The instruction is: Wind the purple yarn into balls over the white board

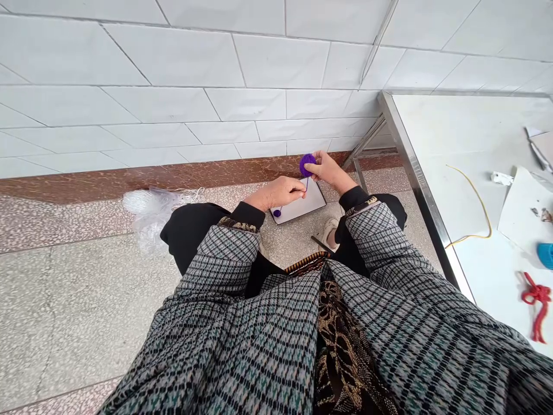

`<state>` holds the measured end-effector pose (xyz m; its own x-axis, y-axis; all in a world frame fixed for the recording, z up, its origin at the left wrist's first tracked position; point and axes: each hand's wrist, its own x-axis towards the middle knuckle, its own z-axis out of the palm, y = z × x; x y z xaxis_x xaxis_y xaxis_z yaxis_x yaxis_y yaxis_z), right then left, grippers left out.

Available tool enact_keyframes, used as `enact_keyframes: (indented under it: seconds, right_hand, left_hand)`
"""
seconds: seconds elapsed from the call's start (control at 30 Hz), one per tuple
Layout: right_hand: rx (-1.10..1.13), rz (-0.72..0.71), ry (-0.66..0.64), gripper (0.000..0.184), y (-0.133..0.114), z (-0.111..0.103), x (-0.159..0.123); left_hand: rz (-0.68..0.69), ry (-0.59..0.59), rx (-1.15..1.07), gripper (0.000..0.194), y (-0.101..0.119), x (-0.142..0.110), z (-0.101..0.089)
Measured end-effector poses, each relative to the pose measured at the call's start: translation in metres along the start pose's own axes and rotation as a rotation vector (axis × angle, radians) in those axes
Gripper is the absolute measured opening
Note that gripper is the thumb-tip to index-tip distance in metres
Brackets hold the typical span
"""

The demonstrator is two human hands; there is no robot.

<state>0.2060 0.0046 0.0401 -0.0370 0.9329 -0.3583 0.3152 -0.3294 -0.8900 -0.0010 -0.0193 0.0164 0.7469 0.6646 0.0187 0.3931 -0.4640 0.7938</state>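
A purple ball of yarn is gripped in my right hand, the thumb lying across its near side. From it a thin purple strand runs down to my left hand, whose thumb and fingers pinch it. Below the left hand the strand leads on to a smaller purple yarn ball. That small ball rests at the left corner of a white board with a dark edge, which lies low between my knees.
Clear plastic bags with white cord lie on the floor by my left knee. A metal-edged table stands at the right, bearing a yellow cord, a red knotted cord and a blue object. A tiled wall rises ahead.
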Motion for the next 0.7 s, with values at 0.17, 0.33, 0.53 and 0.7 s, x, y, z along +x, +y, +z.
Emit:
enact_keyframes:
  seconds: [0.17, 0.33, 0.53, 0.7]
  right_hand:
    - [-0.18, 0.008, -0.413, 0.033, 0.006, -0.008, -0.002]
    - [0.203, -0.108, -0.751, 0.042, 0.006, -0.019, -0.005]
    - [0.369, -0.124, -0.312, 0.047, 0.005, -0.011, 0.001]
    - [0.034, -0.041, -0.166, 0.033, 0.005, -0.002, 0.002]
  left_hand:
    - [-0.049, 0.254, 0.061, 0.023, -0.005, -0.003, -0.014]
    - [-0.117, 0.437, 0.028, 0.022, -0.014, -0.001, -0.017]
    - [-0.094, 0.133, -0.01, 0.021, -0.008, 0.004, 0.005]
    - [-0.019, 0.091, 0.023, 0.022, -0.003, 0.001, 0.001]
